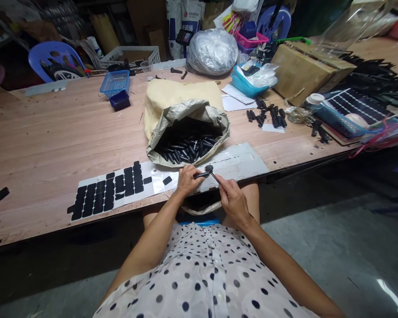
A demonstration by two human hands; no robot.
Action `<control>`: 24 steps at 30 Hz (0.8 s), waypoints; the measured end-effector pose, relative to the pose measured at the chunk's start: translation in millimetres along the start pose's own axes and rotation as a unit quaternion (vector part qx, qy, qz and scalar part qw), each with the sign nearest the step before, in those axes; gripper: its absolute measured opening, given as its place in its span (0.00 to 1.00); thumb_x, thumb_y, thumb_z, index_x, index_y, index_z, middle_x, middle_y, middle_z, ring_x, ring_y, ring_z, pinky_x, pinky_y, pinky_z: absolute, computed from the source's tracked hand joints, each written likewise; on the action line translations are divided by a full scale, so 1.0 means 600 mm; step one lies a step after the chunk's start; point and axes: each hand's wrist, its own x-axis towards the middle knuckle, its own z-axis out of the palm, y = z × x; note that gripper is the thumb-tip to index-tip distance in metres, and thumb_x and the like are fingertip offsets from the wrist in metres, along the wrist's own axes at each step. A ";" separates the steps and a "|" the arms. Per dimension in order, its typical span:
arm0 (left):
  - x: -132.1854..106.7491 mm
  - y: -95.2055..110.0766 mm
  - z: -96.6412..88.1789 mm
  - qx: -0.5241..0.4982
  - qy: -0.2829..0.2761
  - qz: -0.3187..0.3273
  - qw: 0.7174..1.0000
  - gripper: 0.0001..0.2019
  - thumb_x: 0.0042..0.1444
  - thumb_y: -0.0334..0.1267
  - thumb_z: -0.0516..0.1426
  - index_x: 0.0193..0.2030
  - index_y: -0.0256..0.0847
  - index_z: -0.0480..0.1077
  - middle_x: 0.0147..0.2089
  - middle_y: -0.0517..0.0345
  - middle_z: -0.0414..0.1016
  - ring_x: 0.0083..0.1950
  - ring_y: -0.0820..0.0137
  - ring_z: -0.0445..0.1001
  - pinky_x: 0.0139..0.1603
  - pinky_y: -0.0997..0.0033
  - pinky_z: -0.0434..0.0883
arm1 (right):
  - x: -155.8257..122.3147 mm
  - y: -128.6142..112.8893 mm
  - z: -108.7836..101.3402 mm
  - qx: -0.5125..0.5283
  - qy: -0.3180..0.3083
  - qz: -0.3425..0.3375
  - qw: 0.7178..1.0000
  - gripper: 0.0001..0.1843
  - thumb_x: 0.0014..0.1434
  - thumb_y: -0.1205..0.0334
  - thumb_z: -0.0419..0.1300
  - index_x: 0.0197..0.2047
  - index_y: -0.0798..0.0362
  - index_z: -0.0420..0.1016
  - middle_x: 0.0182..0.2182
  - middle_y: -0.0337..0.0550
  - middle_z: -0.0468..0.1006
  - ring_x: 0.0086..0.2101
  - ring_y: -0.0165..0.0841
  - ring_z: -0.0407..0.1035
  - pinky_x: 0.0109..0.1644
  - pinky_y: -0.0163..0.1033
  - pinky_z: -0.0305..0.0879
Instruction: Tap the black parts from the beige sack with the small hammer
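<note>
My left hand [187, 180] is closed on a slim black plastic piece [201, 175] at the table's front edge. Gripped in my right hand [232, 197] is a thin-handled tool like a small hammer [209, 168], its dark round head at the tip of the black piece; whether they touch I cannot tell. Both hands are over a grey board [242, 160]. Just beyond them, an open woven sack [182, 95] lies on its side, its mouth towards me, full of similar black pieces [189, 150].
Left of my hands, black rectangular pads [99, 196] sit in rows on a white sheet. Small black parts [275, 117], a teal basket [252, 84] and a cardboard box [308, 73] are to the right. A blue basket [116, 83] stands at back left. Another sack opening [202, 208] shows below the edge.
</note>
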 end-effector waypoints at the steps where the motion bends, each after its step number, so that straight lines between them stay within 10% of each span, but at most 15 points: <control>1: 0.000 0.000 0.000 0.001 0.001 -0.001 1.000 0.03 0.56 0.37 0.64 0.38 0.45 0.80 0.41 0.58 0.78 0.50 0.62 0.69 0.53 0.61 0.62 | -0.001 0.001 0.000 -0.006 -0.013 0.003 1.000 0.24 0.70 0.60 0.47 0.63 0.44 0.75 0.34 0.43 0.72 0.32 0.33 0.70 0.35 0.35 0.66; 14: -0.004 -0.009 -0.005 0.011 0.002 0.036 0.999 0.05 0.56 0.37 0.63 0.39 0.45 0.80 0.40 0.57 0.78 0.49 0.61 0.69 0.52 0.59 0.64 | 0.151 0.092 -0.042 -0.182 0.006 0.188 0.965 0.24 0.67 0.63 0.50 0.61 0.42 0.77 0.39 0.46 0.71 0.32 0.33 0.63 0.33 0.37 0.54; 24: -0.011 -0.026 0.003 0.017 0.047 0.102 0.994 0.08 0.63 0.42 0.58 0.42 0.43 0.77 0.41 0.53 0.78 0.46 0.61 0.72 0.49 0.59 0.68 | 0.229 0.138 0.009 -0.260 0.020 0.147 0.954 0.25 0.66 0.67 0.49 0.60 0.44 0.77 0.43 0.53 0.70 0.42 0.42 0.58 0.43 0.43 0.50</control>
